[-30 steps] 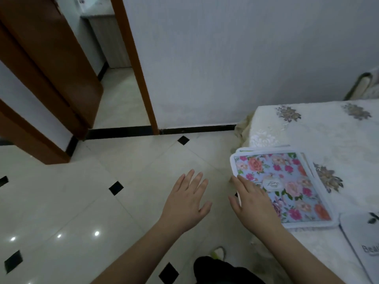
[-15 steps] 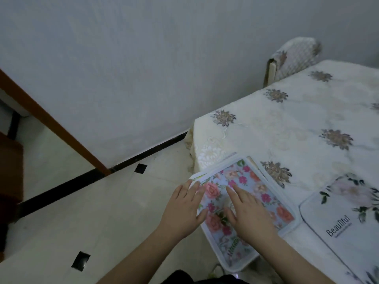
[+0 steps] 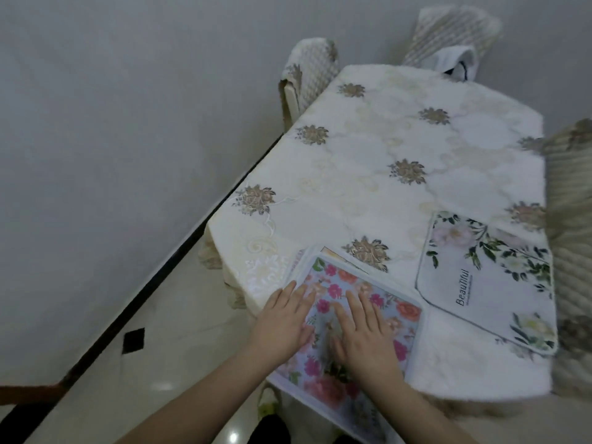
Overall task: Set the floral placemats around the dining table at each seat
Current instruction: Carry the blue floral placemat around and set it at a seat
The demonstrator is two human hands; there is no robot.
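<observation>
A stack of floral placemats (image 3: 381, 302), the top one light blue with pink and orange flowers and a white border, lies on the near left corner of the dining table (image 3: 368, 193) and overhangs its edge. My left hand (image 3: 285, 322) rests flat on the stack's left side, fingers spread. My right hand (image 3: 365, 334) presses flat on its middle. A white placemat with green leaves and the word "Beautiful" (image 3: 487, 283) lies flat to the right, by the table's right edge.
The table wears a cream cloth with gold flowers. Covered chairs stand at the far left (image 3: 312, 75), the far end (image 3: 448, 33) and the right side (image 3: 570, 225). A grey wall runs along the left, with glossy tiled floor (image 3: 134, 363) below.
The view has swung right over the table. My left hand came from above the floor onto the stack, and both hands now lie flat on the top mat.
</observation>
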